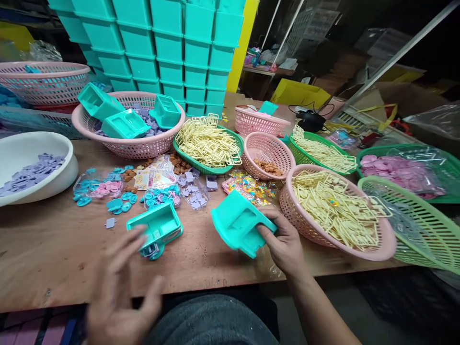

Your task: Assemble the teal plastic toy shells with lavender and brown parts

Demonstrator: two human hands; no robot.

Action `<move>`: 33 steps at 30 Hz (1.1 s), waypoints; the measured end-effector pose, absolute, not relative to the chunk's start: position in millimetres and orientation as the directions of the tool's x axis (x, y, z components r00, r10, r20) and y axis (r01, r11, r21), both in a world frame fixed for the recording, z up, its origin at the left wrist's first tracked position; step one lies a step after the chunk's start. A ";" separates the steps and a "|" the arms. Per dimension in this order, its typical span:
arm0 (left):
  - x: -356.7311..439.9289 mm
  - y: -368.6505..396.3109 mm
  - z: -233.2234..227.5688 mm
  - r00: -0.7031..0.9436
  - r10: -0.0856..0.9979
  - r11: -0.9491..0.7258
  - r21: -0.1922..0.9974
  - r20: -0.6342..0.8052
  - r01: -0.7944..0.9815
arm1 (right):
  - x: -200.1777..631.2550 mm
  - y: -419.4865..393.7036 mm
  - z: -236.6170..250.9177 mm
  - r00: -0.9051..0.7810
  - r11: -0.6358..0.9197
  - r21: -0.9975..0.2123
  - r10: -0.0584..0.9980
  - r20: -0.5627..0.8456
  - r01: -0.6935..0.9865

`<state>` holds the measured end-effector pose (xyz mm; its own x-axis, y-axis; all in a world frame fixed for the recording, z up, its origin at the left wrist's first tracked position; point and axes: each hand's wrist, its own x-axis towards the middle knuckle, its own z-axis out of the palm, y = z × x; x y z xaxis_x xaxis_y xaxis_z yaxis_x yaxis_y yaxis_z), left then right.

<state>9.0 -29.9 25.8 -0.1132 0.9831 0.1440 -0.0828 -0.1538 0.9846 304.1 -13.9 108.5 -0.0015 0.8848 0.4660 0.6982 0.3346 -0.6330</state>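
My right hand (283,239) grips a turquoise plastic box (239,223) by its right side, tilted above the wooden table. My left hand (122,292) is blurred, fingers apart, holding nothing, in front of a second turquoise box (158,225). That box rests on the table with its hollow side up; a small clear-and-dark piece shows at its near end. Behind it are a pile of small turquoise parts (161,196) and a clear bag of lilac pieces (196,194). One lilac piece (110,223) lies alone to the left.
Stacked turquoise boxes (168,52) rise at the back. A pink basket (143,148) holds more boxes over lilac parts. At right, another pink basket (384,242) is full of cream frames. A white bowl (68,175) of lilac pieces stands left. The table's front edge is near my lap.
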 end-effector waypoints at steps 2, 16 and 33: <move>36.5 -36.3 37.4 0.132 0.990 -0.014 0.963 0.051 -0.269 | 289.1 -19.1 102.5 -0.039 0.389 -0.713 0.890 0.455 0.584; 56.9 -12.0 34.1 0.426 0.904 -0.030 0.999 0.022 0.013 | 286.8 -8.8 94.4 -0.347 0.143 -0.813 0.935 -0.077 0.565; 97.8 -11.4 50.1 0.581 0.730 0.680 0.302 -0.360 -0.668 | 293.8 -21.5 103.0 -0.209 -0.082 -0.976 0.970 -0.125 0.203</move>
